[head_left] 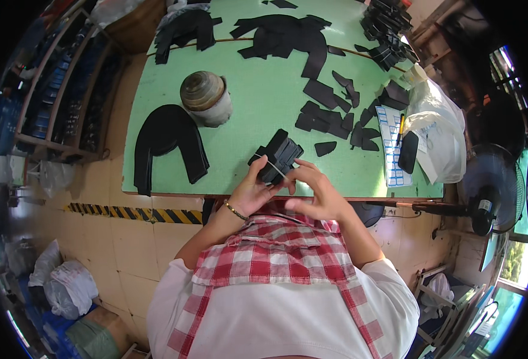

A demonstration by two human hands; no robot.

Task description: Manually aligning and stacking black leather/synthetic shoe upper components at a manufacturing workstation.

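A bundle of black cut pieces [280, 154] is held just above the near edge of the green table [252, 90]. My left hand [253, 190] is closed round its lower left side, with the thumb on top. Across the bundle runs a thin white band [271, 165], which looks like a rubber band. My right hand [319, 194] bends its fingers against the lower right of the bundle, at the band's end. Its thumb stands apart from the fingers. The undersides of the bundle and some fingertips are hidden.
A stack of black arch-shaped pieces [171, 134] lies at left, beside a rounded grey weight [206, 99]. Loose black pieces [323, 116] are scattered at right. Beyond them are a printed sheet [392, 143], a black phone-like object [408, 152] and a plastic bag [437, 119]. A fan [491, 188] stands far right.
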